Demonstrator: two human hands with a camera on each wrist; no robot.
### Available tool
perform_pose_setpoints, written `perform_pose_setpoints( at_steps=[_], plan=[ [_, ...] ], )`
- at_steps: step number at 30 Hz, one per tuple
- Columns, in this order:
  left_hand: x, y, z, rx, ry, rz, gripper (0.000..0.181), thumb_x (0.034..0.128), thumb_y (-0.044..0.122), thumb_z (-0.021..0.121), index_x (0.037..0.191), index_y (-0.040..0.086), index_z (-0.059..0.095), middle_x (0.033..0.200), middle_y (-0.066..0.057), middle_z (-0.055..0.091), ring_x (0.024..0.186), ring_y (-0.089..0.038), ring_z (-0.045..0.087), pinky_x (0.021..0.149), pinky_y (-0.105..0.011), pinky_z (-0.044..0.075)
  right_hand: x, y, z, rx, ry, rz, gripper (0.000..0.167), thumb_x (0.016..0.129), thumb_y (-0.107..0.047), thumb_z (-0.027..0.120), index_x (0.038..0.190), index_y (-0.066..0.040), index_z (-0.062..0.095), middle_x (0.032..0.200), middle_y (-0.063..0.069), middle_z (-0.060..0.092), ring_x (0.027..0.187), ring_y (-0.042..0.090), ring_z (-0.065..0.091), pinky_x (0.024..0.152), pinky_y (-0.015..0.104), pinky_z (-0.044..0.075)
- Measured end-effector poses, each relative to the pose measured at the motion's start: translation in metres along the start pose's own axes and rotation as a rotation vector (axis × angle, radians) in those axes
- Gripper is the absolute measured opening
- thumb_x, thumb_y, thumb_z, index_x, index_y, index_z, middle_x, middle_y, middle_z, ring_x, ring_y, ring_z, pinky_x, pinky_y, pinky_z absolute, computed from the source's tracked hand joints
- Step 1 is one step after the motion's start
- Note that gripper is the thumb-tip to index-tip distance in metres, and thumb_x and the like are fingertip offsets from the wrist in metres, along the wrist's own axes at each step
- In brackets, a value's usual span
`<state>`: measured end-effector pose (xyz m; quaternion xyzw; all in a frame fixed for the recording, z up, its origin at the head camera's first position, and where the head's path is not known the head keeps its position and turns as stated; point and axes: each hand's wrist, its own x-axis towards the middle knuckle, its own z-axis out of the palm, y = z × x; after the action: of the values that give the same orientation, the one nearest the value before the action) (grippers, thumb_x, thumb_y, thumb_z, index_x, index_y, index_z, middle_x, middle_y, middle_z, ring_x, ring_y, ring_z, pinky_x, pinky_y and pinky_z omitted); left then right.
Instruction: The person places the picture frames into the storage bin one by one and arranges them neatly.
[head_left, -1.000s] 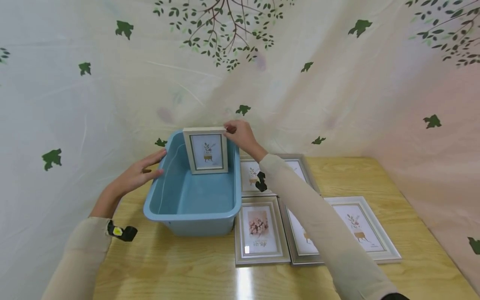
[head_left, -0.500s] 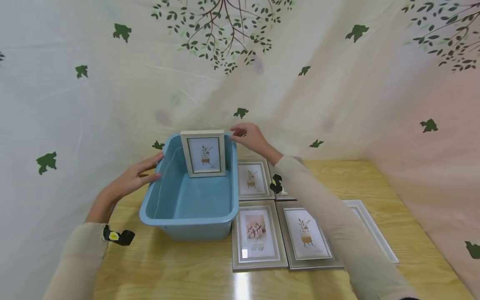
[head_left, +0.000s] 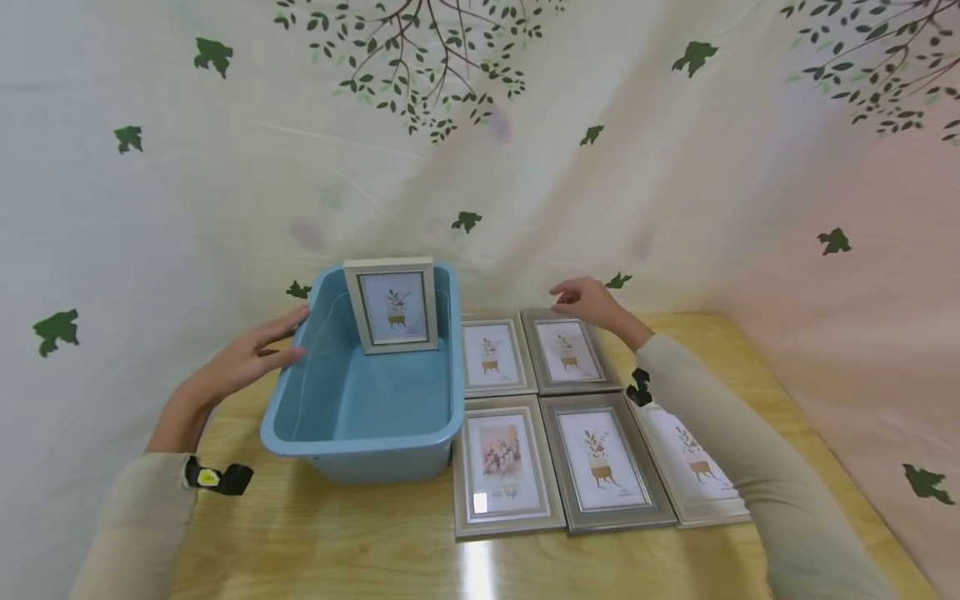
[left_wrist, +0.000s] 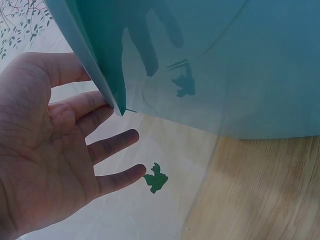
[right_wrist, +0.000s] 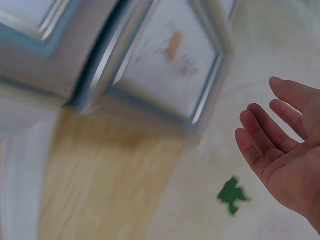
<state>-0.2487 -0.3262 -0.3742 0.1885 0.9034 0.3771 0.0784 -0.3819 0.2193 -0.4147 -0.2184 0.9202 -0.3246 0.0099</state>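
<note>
A blue plastic tub point(head_left: 360, 446) stands on the left of the table. My left hand point(head_left: 238, 360) touches its left rim with mostly straight fingers; the left wrist view shows the palm point(left_wrist: 50, 140) beside the tub wall point(left_wrist: 240, 90). A cream picture frame point(head_left: 393, 304) stands upright, leaning back, at the tub's far end. My right hand point(head_left: 592, 302) hovers, holding nothing, by the far edge of a grey-brown picture frame point(head_left: 570, 353). In the right wrist view its fingers point(right_wrist: 260, 135) are loosely bent, apart from the frame point(right_wrist: 170, 55).
More picture frames lie flat right of the tub: one point(head_left: 491, 357) at the back, and a flower-print one point(head_left: 506, 467), a dark-edged one point(head_left: 603, 462) and a pale one point(head_left: 693, 471) in front. A patterned cloth point(head_left: 540, 183) hangs behind the wooden table point(head_left: 337, 542).
My right hand has let go of the cream frame, leaving it standing in the tub, and has moved right over the flat frames. The left hand stays at the rim.
</note>
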Motion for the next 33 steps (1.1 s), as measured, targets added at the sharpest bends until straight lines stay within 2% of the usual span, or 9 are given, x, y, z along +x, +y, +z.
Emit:
perform_pose_setpoints(
  at_steps=[7,13,16,20,28,33],
  plan=[
    [-0.002,-0.003,-0.005,0.001,-0.003,-0.014,0.074,0.1055,0.027,0.056,0.165,0.019,0.014,0.171,-0.019,0.013,0.148,-0.057,0.025,0.106,-0.079,0.031,-0.032,0.061,-0.012,0.0,-0.054,0.196,0.043,0.096,-0.011,0.069,0.133,0.011,0.06,0.119,0.032,0.068,0.106,0.042,0.068,0.086,0.05,0.058],
    [0.002,-0.003,-0.007,0.004,-0.01,-0.027,0.074,0.1055,0.028,0.056,0.165,0.018,0.014,0.171,-0.018,0.013,0.149,-0.055,0.024,0.108,-0.078,0.028,-0.045,0.086,-0.01,0.155,-0.113,0.315,0.05,0.098,-0.012,0.067,0.138,0.013,0.052,0.13,0.037,0.061,0.105,0.043,0.068,0.086,0.05,0.058],
    [0.003,-0.002,-0.009,0.012,-0.013,-0.028,0.074,0.1055,0.029,0.056,0.165,0.018,0.014,0.171,-0.019,0.013,0.149,-0.056,0.023,0.108,-0.079,0.027,-0.046,0.093,-0.003,0.187,-0.113,0.349,0.052,0.098,-0.013,0.067,0.139,0.013,0.052,0.133,0.037,0.059,0.103,0.04,0.069,0.087,0.047,0.058],
    [0.005,-0.002,-0.008,0.014,-0.011,-0.027,0.074,0.1054,0.029,0.056,0.165,0.017,0.014,0.171,-0.02,0.013,0.149,-0.056,0.024,0.108,-0.08,0.027,-0.045,0.099,0.004,0.187,-0.089,0.356,0.051,0.096,-0.012,0.069,0.139,0.013,0.053,0.134,0.037,0.059,0.105,0.036,0.069,0.085,0.041,0.059],
    [0.004,-0.004,-0.004,-0.014,0.003,-0.022,0.073,0.1049,0.028,0.057,0.165,0.019,0.016,0.171,-0.018,0.015,0.148,-0.055,0.026,0.106,-0.079,0.03,-0.047,0.106,0.009,0.276,-0.121,0.409,0.059,0.096,-0.017,0.071,0.145,0.008,0.05,0.142,0.033,0.055,0.109,0.024,0.066,0.099,0.043,0.054],
    [0.004,-0.005,-0.004,-0.019,0.005,-0.031,0.074,0.105,0.029,0.057,0.165,0.021,0.015,0.171,-0.017,0.014,0.148,-0.055,0.026,0.106,-0.08,0.03,-0.044,0.105,0.013,0.335,-0.102,0.417,0.057,0.096,-0.01,0.069,0.145,0.01,0.048,0.141,0.034,0.055,0.096,0.012,0.067,0.088,0.031,0.058]
  ],
)
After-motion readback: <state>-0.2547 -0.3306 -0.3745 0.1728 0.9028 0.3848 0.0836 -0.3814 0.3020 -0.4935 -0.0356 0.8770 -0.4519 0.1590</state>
